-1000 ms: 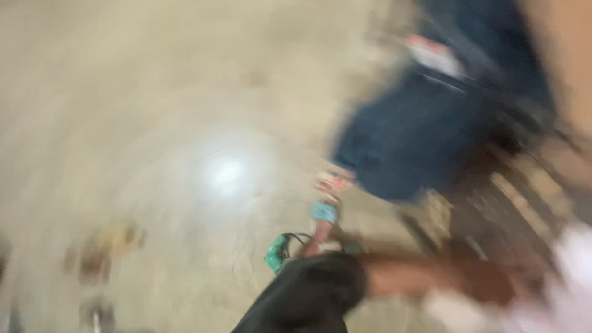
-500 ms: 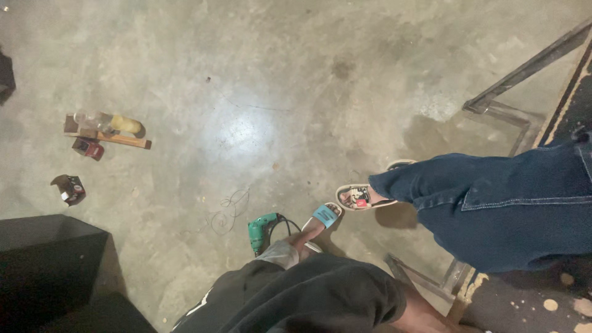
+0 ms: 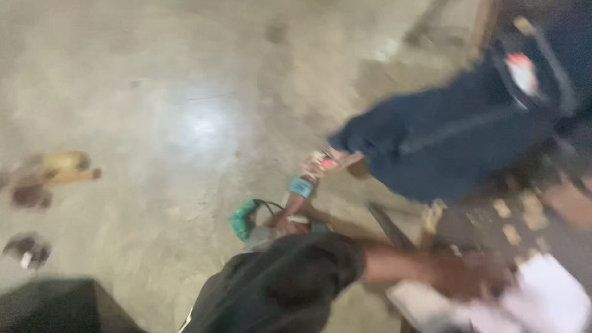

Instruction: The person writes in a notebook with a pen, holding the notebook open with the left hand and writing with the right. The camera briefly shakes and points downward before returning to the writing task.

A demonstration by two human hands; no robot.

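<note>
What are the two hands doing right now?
Left hand: not in view.
Right hand: reaching onto white paper; too blurred to tell if open or closed.

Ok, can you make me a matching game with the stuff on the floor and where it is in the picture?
Things:
1. green tool
2. yellowish thing
3. blue-jeans leg
4. white sheets

Places:
A. upper right
B. bottom right corner
C. far left
D. middle, near the feet

Pairs: 1-D, 2-C, 3-A, 4-B
</note>
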